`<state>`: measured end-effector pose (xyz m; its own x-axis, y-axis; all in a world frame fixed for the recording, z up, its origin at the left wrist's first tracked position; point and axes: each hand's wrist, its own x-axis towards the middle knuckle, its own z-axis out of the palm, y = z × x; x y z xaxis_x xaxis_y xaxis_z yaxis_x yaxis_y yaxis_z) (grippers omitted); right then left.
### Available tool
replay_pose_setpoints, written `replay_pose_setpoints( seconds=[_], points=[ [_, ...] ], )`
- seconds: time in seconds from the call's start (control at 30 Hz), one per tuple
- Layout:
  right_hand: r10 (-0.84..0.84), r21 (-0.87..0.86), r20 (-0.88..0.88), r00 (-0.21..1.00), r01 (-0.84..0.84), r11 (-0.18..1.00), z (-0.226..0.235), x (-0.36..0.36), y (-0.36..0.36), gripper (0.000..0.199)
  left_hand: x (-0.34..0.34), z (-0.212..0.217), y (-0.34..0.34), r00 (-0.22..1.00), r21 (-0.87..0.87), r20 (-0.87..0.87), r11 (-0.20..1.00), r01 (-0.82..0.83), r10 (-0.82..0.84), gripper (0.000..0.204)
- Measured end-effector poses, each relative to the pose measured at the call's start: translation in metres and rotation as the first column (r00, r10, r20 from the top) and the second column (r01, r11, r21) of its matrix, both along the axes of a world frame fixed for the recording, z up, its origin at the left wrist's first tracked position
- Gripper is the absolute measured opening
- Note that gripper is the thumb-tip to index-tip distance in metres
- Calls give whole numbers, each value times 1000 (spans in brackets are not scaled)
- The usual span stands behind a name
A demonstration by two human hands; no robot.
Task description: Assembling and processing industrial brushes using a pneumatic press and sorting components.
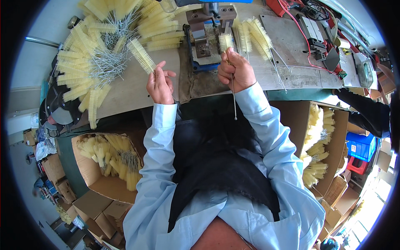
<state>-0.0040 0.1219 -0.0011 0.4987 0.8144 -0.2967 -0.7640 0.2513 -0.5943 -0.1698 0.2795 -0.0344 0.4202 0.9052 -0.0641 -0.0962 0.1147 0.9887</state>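
Both forearms, in light blue sleeves, rise from the lower edge toward the surface [137, 89] at upper centre. The left hand [159, 84] is raised, its fingers pinching the wire stem of a yellow bottle brush [141, 56] that slants up and left toward the brush pile [104, 46] in the upper left. The right hand [236, 71] is curled shut around a second brush [226, 41], bristles upright just before the blue-based metal fixture [204, 41], wire stem hanging below the fist.

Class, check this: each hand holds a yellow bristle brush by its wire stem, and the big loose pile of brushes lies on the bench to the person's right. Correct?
Not quite. The head view shows the big pile of brushes on the person's left. The left hand and right hand do each hold a brush by its wire stem.
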Motion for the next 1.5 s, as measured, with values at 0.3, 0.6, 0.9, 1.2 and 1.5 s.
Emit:
replay_pose_setpoints(
  seconds=[0.3,0.6,0.9,1.2,1.5],
  points=[
    [49,-112,-11,999,-50,992,14,4,-5,31,-1,8,-2,1000,-33,25,999,0,1,43],
    [27,-384,290,957,90,919,19,48,-31,32,-6,22,-34,970,-27,100,974,227,-223,49],
    [-81,-347,363,928,215,913,9,20,-34,29,-7,25,-55,943,-70,151,949,308,-295,46],
    [43,-498,740,672,504,706,-20,95,-38,33,-2,30,-65,941,-63,177,951,303,-288,45],
    [99,-343,683,724,199,918,8,-22,-22,37,3,34,-106,879,-279,127,834,476,-459,48]
  ],
)
